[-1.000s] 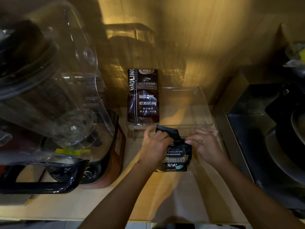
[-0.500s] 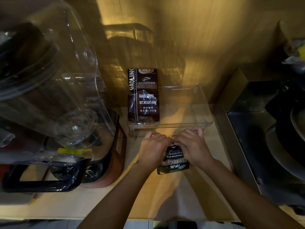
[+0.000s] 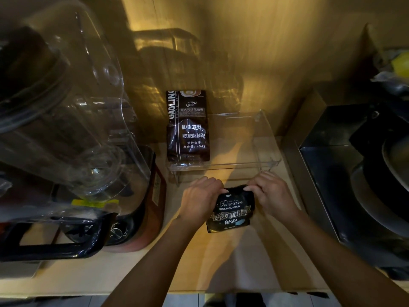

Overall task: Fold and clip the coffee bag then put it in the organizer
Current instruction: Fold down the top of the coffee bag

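I'm in a home kitchen: a wooden countertop (image 3: 137,271) lies under my hands, a big clear blender (image 3: 73,134) stands to their left, a dark stovetop (image 3: 354,191) with a pan (image 3: 396,187) sits to their right.

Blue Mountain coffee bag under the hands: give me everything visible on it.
The Blue Mountain coffee bag is a small black, glossy foil-like pouch with white "Treasure Blue Mountain" lettering, Chinese characters and a pale blue mark near the bottom. It lies face up on the wooden counter, just in front of the clear organizer, slightly tilted. Its top edge looks folded over. The left hand and right hand pinch that top edge at either side. No clip shows on it.
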A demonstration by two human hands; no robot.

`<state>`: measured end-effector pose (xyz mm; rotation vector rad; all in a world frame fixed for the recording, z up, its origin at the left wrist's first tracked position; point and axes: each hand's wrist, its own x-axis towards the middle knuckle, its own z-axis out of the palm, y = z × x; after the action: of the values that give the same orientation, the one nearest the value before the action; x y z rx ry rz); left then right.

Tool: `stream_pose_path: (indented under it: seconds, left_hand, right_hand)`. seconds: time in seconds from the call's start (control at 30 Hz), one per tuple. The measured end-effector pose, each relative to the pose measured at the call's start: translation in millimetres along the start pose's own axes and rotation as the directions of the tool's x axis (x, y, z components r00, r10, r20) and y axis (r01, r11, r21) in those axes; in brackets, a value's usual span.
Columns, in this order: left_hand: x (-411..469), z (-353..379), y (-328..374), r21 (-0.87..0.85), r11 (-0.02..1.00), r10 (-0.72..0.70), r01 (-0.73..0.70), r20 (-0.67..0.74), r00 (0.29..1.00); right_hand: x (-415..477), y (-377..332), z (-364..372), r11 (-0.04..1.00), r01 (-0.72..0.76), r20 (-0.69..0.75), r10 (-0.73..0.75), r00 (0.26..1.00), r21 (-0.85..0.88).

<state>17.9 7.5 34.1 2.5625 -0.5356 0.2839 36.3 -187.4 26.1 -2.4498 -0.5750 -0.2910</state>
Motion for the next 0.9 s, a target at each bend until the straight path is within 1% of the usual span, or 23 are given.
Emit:
stream_pose_path:
  seconds: [0.1,0.17,0.23,0.3,0.37,0.4,0.53,0.63,0.7,0.77,0.83,0.9]
  left_hand:
    - [2,0,-3,0.035,0.999,-0.037,0.037,-0.009,0.999]
    - [6,2,-1,0.116,0.993,-0.01,0.004,0.047,0.999]
    - [12,8,9,0.192,0.981,0.0,-0.028,0.143,0.99]
    - [16,17,21,0.173,0.985,-0.023,-0.009,0.183,0.983]
    - [19,23,27,0.133,0.99,-0.07,0.048,0.171,0.983]
    - [21,24,28,0.122,0.991,-0.073,0.054,0.164,0.984]
    - [16,19,18,0.053,0.999,-0.019,0.012,0.135,0.991]
    - [5,6,-3,0.058,0.997,-0.063,0.059,0.081,0.995]
    - [0,-1,-11,0.056,0.995,-0.082,0.078,0.076,0.994]
    - [-2,-2,-10,0.096,0.991,-0.096,0.09,0.062,0.993]
    - [1,-3,-6,0.184,0.979,-0.101,0.093,0.039,0.994]
    - [6,-4,-1,0.291,0.956,-0.06,0.044,0.048,0.997]
  right_hand:
    - [-2,4,-4,1.0,-0.001,-0.01,0.0,1.0,-0.022]
    - [-1,2,-2,0.999,0.014,-0.013,-0.015,1.0,-0.029]
    - [2,-2,2,0.999,0.022,-0.014,-0.022,1.0,-0.031]
    - [2,-3,3,0.999,0.025,0.002,-0.025,1.0,-0.033]
    - [0,-2,1,0.999,0.022,0.026,-0.021,0.999,-0.031]
    - [-2,-1,0,0.999,0.026,0.032,-0.025,0.999,-0.039]
    - [-9,4,0,0.997,0.035,0.029,-0.033,0.999,-0.062]
    - [-14,7,-4,1.0,0.012,-0.008,-0.012,1.0,-0.004]
    - [-15,7,-4,1.0,0.013,-0.021,-0.013,1.0,0.022]
    - [-14,5,-3,0.999,0.002,-0.012,-0.001,1.0,0.038]
    - [-14,4,-3,0.997,-0.031,0.005,0.031,1.0,0.066]
    - [-13,4,-5,0.996,-0.043,0.017,0.042,0.999,0.079]
